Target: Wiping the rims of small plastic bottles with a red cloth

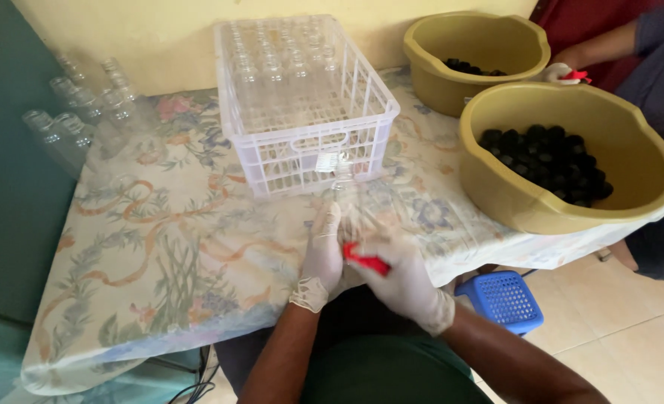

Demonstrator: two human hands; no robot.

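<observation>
Both my hands wear white gloves and meet at the table's near edge. My left hand (321, 254) is closed around a clear plastic bottle (351, 206) that is blurred by motion. My right hand (407, 280) grips a small red tool (366, 262) pressed against the bottle's lower part. Just beyond my hands stands a white plastic crate (302, 153) holding several clear bottles upright.
Two olive-yellow basins (527, 202) (429, 82) at the right hold black caps. Several clear bottles (85, 112) lie at the table's far left. Another person's gloved hand (560, 73) holds a red item near the far basin. A blue stool (504, 299) stands under the table.
</observation>
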